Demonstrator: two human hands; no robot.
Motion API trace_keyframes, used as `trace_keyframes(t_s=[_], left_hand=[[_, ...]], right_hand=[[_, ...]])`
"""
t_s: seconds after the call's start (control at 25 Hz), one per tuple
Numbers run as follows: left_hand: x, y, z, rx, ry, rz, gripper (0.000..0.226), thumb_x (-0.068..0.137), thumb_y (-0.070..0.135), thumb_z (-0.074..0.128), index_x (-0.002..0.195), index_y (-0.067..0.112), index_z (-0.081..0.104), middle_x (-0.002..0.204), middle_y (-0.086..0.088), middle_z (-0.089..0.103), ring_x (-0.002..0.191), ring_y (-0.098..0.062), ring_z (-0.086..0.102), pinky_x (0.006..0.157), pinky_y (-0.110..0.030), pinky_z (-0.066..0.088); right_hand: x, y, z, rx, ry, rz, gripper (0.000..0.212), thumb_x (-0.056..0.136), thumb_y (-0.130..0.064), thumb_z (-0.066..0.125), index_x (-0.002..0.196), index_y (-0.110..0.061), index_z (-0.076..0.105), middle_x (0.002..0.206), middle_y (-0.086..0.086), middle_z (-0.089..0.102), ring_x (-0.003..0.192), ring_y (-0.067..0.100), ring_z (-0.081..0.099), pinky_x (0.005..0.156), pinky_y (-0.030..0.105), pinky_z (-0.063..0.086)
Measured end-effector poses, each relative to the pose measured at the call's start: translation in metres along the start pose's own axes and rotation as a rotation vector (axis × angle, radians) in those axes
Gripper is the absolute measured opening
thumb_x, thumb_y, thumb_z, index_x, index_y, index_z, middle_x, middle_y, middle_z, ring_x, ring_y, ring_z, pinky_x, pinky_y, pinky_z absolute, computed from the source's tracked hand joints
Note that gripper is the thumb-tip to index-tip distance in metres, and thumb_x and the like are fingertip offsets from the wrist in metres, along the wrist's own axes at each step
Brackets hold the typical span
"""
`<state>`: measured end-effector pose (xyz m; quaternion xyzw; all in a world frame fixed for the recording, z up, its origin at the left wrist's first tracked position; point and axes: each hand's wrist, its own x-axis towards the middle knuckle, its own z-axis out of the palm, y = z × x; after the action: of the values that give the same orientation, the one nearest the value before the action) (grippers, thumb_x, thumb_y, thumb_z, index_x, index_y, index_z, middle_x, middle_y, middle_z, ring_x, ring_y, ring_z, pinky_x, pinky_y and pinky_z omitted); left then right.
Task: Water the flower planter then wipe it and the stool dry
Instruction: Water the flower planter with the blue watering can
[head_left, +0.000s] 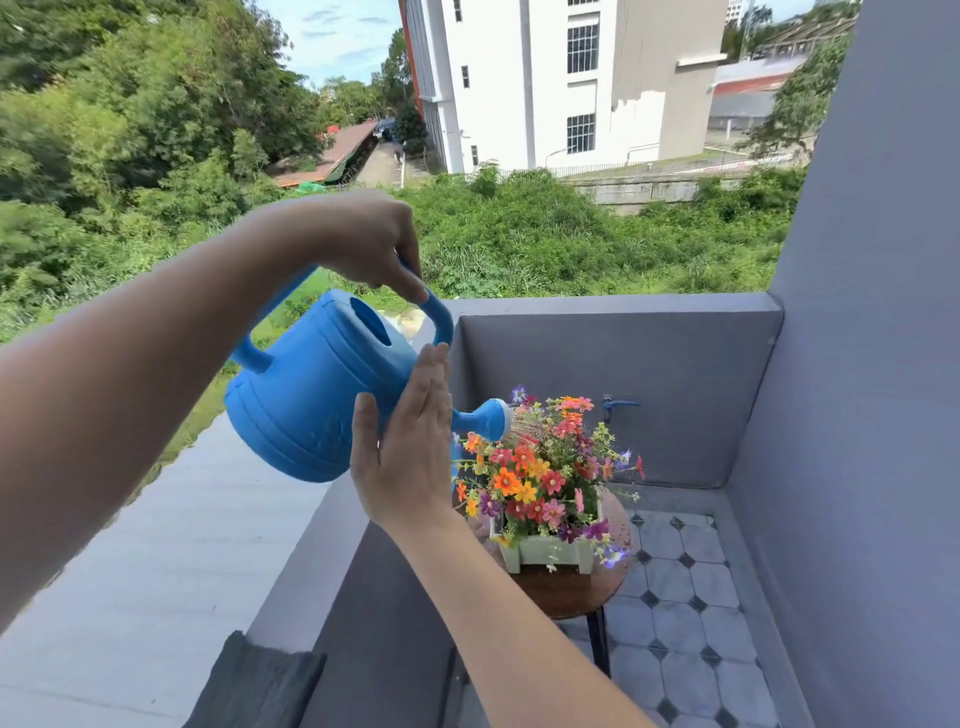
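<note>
The left hand (371, 244) gripped the unmarked blue can (317, 395) by its handle, tilted over the planter (550, 551) on the stool (566, 592), while the right hand (410, 457) lay flat, fingers straight, against its side.

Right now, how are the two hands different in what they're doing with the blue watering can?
The left hand is curled shut around the top handle of the watering can, carrying it from above; the right hand is open and flat, fingers straight, pressed against the can's side near the spout. The left hand sits high, the right hand lower and nearer the flower planter. Both are bare and touching the tilted can.
</note>
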<state>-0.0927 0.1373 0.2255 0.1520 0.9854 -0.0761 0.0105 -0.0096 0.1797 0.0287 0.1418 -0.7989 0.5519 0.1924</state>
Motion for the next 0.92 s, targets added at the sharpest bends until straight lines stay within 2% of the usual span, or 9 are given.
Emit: trace_keyframes(t_s=[0.2, 0.36, 0.56, 0.76, 0.92], left_hand=[[-0.008, -0.007, 0.001, 0.034, -0.043, -0.044, 0.025, 0.076, 0.045, 0.072, 0.090, 0.025, 0.078, 0.056, 0.004, 0.064, 0.053, -0.011, 0.054, 0.051, -0.024, 0.039], [-0.009, -0.002, 0.010, 0.028, -0.121, -0.043, 0.024, 0.074, 0.048, 0.073, 0.087, 0.029, 0.078, 0.055, 0.006, 0.063, 0.054, -0.013, 0.056, 0.056, -0.026, 0.044], [-0.001, 0.008, 0.009, -0.024, -0.102, -0.036, 0.028, 0.074, 0.051, 0.071, 0.090, 0.029, 0.077, 0.056, 0.005, 0.063, 0.056, -0.012, 0.055, 0.057, -0.026, 0.043], [-0.001, 0.001, 0.001, -0.018, -0.047, -0.067, 0.032, 0.075, 0.049, 0.071, 0.093, 0.022, 0.077, 0.056, 0.004, 0.064, 0.052, -0.010, 0.054, 0.052, -0.024, 0.039], [-0.006, 0.003, 0.003, 0.013, -0.072, -0.073, 0.030, 0.075, 0.049, 0.072, 0.091, 0.024, 0.077, 0.057, 0.003, 0.066, 0.055, -0.012, 0.057, 0.059, -0.027, 0.047]], right_hand=[[-0.021, -0.004, 0.017, -0.003, 0.007, -0.066, 0.076, 0.090, -0.056, 0.010, 0.141, -0.011, -0.023, 0.154, 0.000, -0.026, 0.145, 0.011, -0.023, 0.112, 0.018, -0.020], [-0.035, 0.002, 0.020, 0.002, 0.012, -0.077, 0.075, 0.091, -0.057, 0.011, 0.143, -0.016, -0.025, 0.154, -0.005, -0.029, 0.145, 0.009, -0.022, 0.114, 0.020, -0.019], [-0.028, 0.006, 0.007, -0.004, 0.065, -0.045, 0.069, 0.092, -0.058, 0.013, 0.144, -0.031, -0.023, 0.154, -0.006, -0.026, 0.146, 0.010, -0.021, 0.114, 0.019, -0.018], [-0.014, 0.000, 0.004, -0.038, 0.029, -0.041, 0.076, 0.089, -0.060, 0.009, 0.141, -0.017, -0.027, 0.149, -0.009, -0.034, 0.144, 0.008, -0.026, 0.110, 0.016, -0.022], [-0.025, -0.007, 0.004, 0.018, -0.008, -0.059, 0.075, 0.091, -0.056, 0.014, 0.141, -0.016, -0.025, 0.149, -0.010, -0.033, 0.142, 0.004, -0.027, 0.111, 0.015, -0.021]])
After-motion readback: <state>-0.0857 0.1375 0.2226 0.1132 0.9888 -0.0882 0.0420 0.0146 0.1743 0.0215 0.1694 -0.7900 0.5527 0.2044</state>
